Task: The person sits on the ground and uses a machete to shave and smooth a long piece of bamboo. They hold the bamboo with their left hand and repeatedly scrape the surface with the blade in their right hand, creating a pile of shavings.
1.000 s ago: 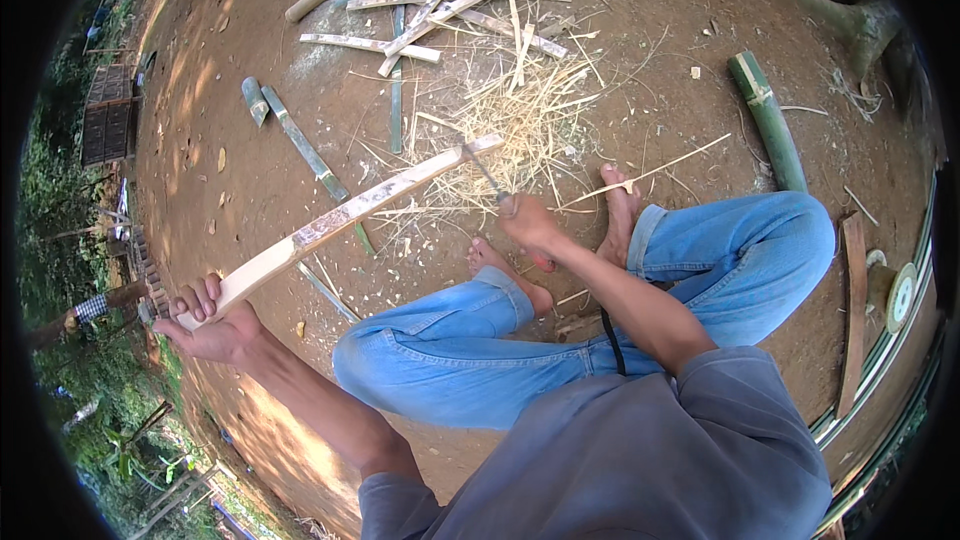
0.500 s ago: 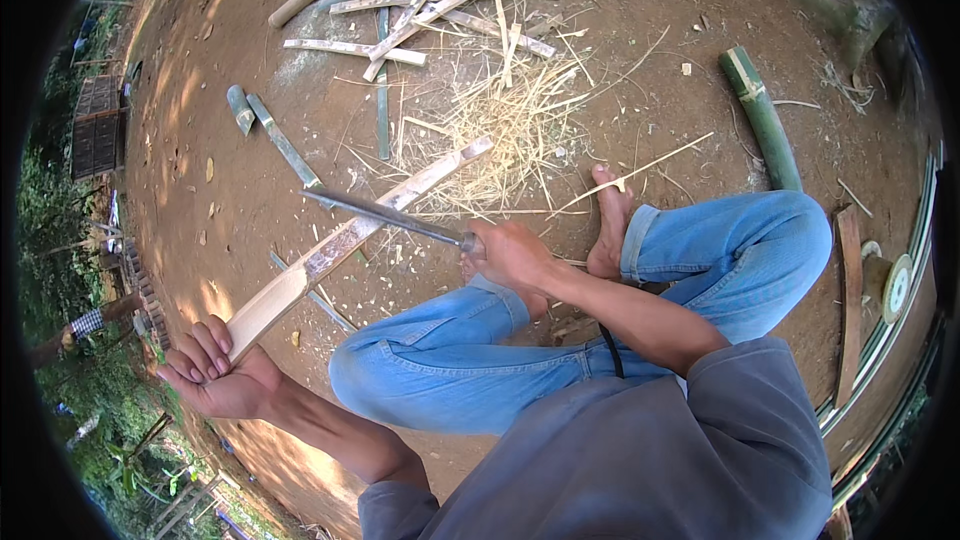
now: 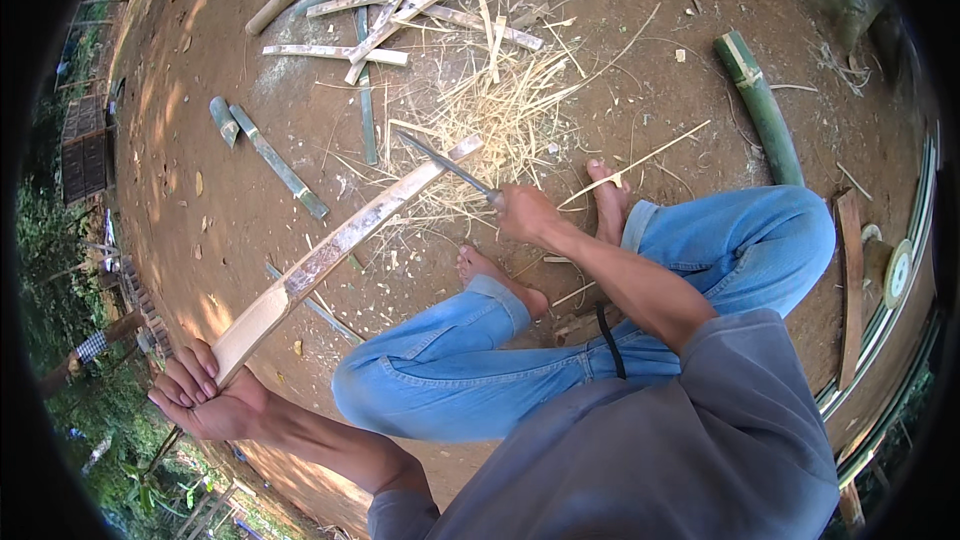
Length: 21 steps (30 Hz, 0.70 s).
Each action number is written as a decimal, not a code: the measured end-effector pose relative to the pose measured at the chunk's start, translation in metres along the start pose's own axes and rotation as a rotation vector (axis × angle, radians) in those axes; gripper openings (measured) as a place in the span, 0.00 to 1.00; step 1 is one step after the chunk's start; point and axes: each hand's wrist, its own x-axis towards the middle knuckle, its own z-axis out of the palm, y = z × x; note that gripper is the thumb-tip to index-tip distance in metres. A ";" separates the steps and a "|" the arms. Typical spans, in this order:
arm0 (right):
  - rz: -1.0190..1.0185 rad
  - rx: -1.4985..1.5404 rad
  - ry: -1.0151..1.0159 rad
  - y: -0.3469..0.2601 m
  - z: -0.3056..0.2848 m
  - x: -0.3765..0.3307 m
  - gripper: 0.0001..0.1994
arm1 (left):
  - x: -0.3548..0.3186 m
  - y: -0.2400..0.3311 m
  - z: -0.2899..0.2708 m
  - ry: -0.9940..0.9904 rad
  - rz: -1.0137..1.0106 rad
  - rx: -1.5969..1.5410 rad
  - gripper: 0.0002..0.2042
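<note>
Much of the shaving looks done, judging by the heap of pale bamboo shavings on the dirt ground beyond the bare feet. One long bamboo slat is in work: it runs slantwise from the lower left up to the shavings, its far tip resting on the ground. The left hand is wrapped tight round the near end. The right hand is closed on the handle of a knife, whose blade lies across the slat's far tip. The slat is flat and pale; its near part looks clean and smooth, while the middle and far stretch is mottled grey-brown, so I judge that part is left to pare. Other split strips lie further off.
</note>
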 end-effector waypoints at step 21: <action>0.042 -0.079 0.059 0.064 0.026 0.015 0.15 | 0.040 -0.006 -0.047 0.004 -0.095 -0.037 0.21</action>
